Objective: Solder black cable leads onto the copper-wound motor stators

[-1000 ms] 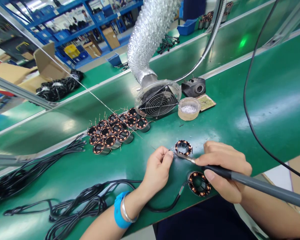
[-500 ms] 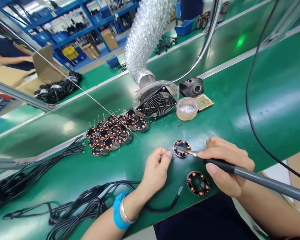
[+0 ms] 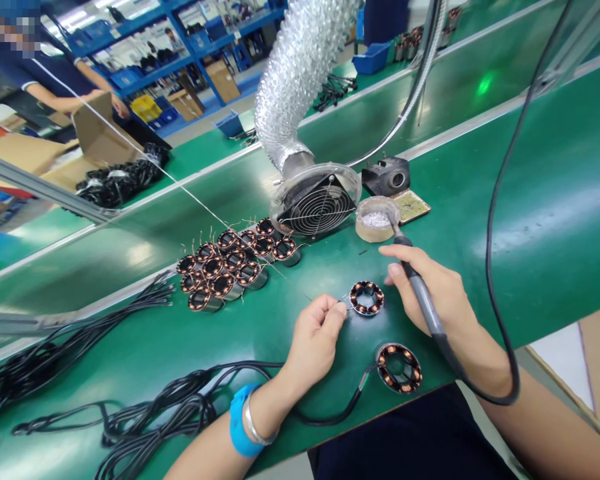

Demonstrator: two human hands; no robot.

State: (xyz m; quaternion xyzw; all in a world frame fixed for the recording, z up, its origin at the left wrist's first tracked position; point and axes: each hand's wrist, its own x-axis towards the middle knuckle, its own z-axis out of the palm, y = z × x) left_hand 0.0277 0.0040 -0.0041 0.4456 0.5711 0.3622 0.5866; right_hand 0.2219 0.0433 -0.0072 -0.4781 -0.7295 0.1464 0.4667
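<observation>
My left hand [image 3: 316, 337] pinches thin wire leads [image 3: 344, 301] at the left edge of a copper-wound stator [image 3: 367, 284] on the green bench. My right hand [image 3: 433, 293] grips a soldering iron [image 3: 420, 290] by its dark handle. The iron's tip end reaches over the rim of a small round tub [image 3: 374, 233] with silvery bits in it. Nearer the bench edge lies a second stator [image 3: 414, 369], joined to a black cable [image 3: 347, 411]. A bent cord trails from the iron across my right forearm.
Several wound stators [image 3: 223, 285] stand grouped at left, beside a round fume fan [image 3: 320, 207] on a silver duct [image 3: 283, 100]. Black cables [image 3: 165, 407] lie front left. An iron holder [image 3: 386, 176] and sponge tray [image 3: 414, 206] sit behind the tub. A person [image 3: 55, 93] works across the bench.
My right hand has swung the soldering iron up and away from the nearer-to-tub stator to the tub. My left hand keeps its pinch. The person at the upper left has shifted into fuller view.
</observation>
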